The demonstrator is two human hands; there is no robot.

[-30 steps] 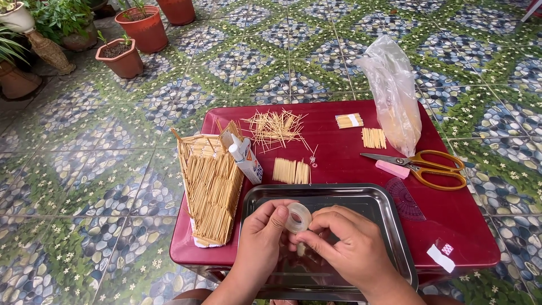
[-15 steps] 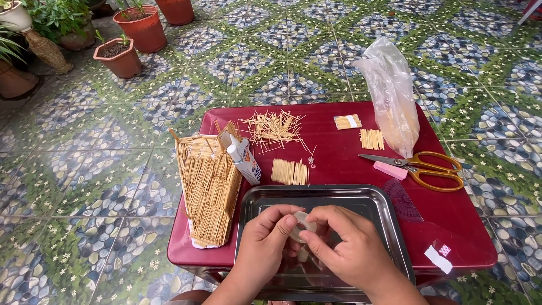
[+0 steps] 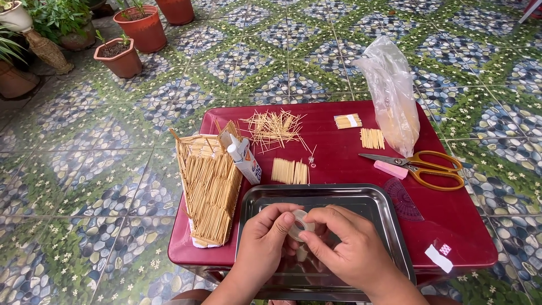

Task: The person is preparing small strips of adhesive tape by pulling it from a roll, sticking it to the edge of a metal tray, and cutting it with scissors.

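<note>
both hands over the steel tray [image 3: 389,223], which sits at the near edge of the red table [image 3: 451,226]. left hand [image 3: 262,248] and right hand [image 3: 347,251] together pinch a small roll of clear tape [image 3: 297,224], held just above the tray's middle. left thumb and fingers are closed on the roll's left side, right fingertips closed on its right side (can't tell whether any tape is pulled free).

on the table:
- toothpick-built panel structure [image 3: 209,186] at the near-left corner, running along the left edge
- glue bottle [image 3: 244,159] leaning against that structure, just beyond the tray's far-left corner
- small flat raft of glued toothpicks [image 3: 289,171] just beyond the tray's far edge
- loose toothpick pile [image 3: 274,129] toward the far edge, left of centre
- two smaller toothpick bundles [image 3: 361,130] near the far edge, right of centre
- clear plastic bag [image 3: 392,93] standing at the far-right, next to those bundles
- yellow-handled scissors [image 3: 429,168] near the right edge, blades pointing left
- pink eraser [image 3: 391,169] touching the scissor blades
- dark translucent protractor [image 3: 403,199] just beside the tray's right rim
- white paper scraps [image 3: 439,257] at the near-right corner

terracotta plant pots [image 3: 132,39] stand on the patterned tile floor, well apart from the table.
</note>
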